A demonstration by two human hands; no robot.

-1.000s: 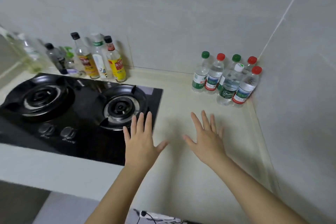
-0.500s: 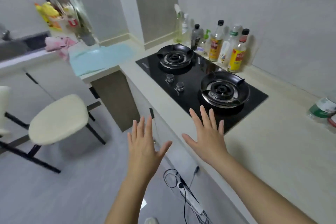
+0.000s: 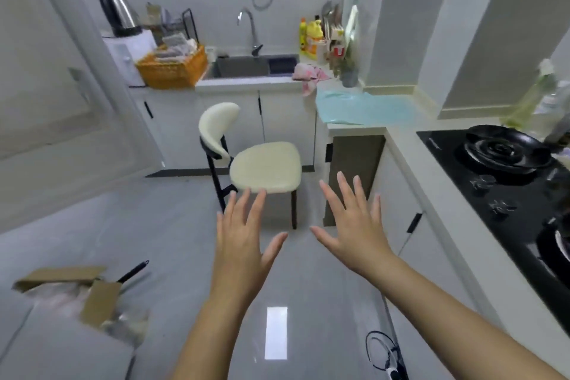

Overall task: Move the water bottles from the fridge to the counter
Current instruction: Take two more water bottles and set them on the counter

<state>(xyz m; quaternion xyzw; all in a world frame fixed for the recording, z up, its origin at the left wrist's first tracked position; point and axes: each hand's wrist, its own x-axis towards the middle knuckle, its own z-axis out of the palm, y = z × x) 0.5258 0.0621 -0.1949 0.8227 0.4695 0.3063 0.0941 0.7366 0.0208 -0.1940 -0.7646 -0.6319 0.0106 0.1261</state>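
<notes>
Both sets of fingers are straight and fanned wide, thumbs out, holding and touching nothing. The fingers (image 3: 257, 203) of the left hand (image 3: 243, 244) and those (image 3: 344, 188) of the right hand (image 3: 354, 225) hang in the air, palms down, just on the near side of the cream-seated, black-legged chair (image 3: 265, 168), over the grey tiled floor (image 3: 138, 234).

The view has swung round. A second ago the same spread hands hovered over the pale table, with a cluster of clear plastic water bottles with red and green caps standing in its corner. Now those bottles are out of sight, and the hands face into the room. That reads as a turn away from a finished delivery, heading back for more, or done.

The pale table (image 3: 402, 133) and its black glass gas hob (image 3: 505, 182) now lie to the right of the chair. Beyond the chair are the steel sink (image 3: 246, 66) and an orange plastic basket (image 3: 172, 68). An open brown cardboard box (image 3: 71, 290) sits on the floor, well to the near left of the chair. I cannot tell the fridge in this view, so whether any bottles remain in it cannot be judged.
</notes>
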